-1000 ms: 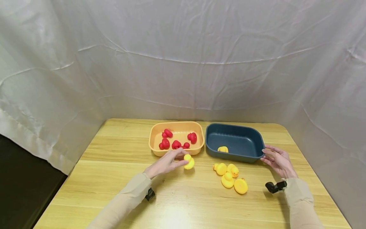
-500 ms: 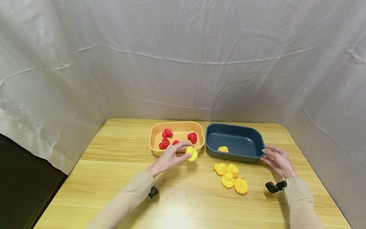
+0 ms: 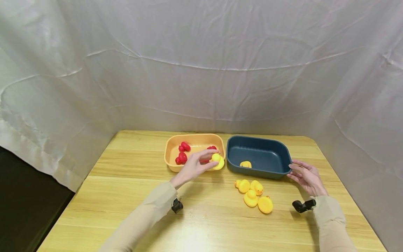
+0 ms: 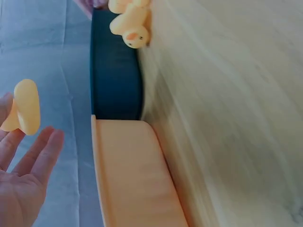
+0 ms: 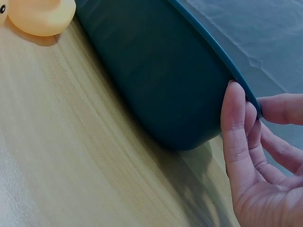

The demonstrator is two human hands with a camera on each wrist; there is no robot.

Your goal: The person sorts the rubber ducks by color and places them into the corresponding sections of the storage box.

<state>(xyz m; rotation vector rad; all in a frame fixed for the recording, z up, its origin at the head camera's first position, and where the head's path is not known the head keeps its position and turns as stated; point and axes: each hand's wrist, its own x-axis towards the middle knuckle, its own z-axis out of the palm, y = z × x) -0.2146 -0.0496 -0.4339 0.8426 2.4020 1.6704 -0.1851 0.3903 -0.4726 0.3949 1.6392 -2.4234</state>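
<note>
My left hand (image 3: 193, 168) pinches a yellow rubber duck (image 3: 218, 163) between thumb and fingertips, raised in front of the right end of the orange bin (image 3: 168, 159). In the left wrist view that duck (image 4: 28, 108) sits at the fingertips, with other fingers spread below it. My right hand (image 3: 308, 177) grips the right end of the dark blue bin (image 3: 264, 172) by its rim. Up close in the right wrist view, a digit (image 5: 235, 113) presses the bin's outer wall while another reaches over the rim. One yellow duck (image 3: 245, 164) lies inside the blue bin, near its front-left corner.
Red ducks (image 3: 182, 158) lie in the orange bin, some hidden behind my left hand. Several yellow ducks (image 3: 251, 198) cluster on the wooden table (image 3: 126, 206) before the blue bin. The bins stand side by side near the back edge, with a pale curtain (image 3: 214, 70) behind.
My left hand has carried the yellow duck up and to the right, from in front of the orange bin to over its front-right rim. The right hand and blue bin stay put.
</note>
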